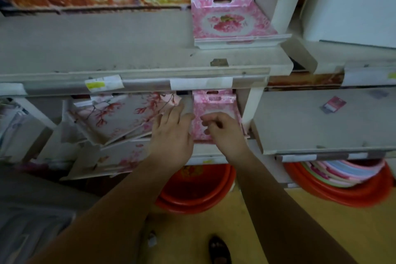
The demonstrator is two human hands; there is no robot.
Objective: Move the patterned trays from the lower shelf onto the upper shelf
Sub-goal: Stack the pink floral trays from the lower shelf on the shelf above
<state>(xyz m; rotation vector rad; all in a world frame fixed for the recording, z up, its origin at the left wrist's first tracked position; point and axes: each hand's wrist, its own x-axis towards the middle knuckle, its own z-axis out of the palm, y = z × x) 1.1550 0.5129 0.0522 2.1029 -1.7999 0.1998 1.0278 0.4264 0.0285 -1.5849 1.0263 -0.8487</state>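
Note:
A stack of pink floral trays with a cut-out handle lies at the right end of the upper shelf. Below it, on the lower shelf, stands another pile of the same pink trays. My left hand rests on that pile's left edge, fingers spread. My right hand is over the pile's front, fingers curled at its top surface; whether it grips a tray I cannot tell. To the left lie larger white trays with red blossom branches, tilted and overlapping.
A white upright post borders the pink pile on the right. Red basins sit on the yellow floor below, and more basins with stacked pastel lids at right. A white box stands upper right. A foot shows below.

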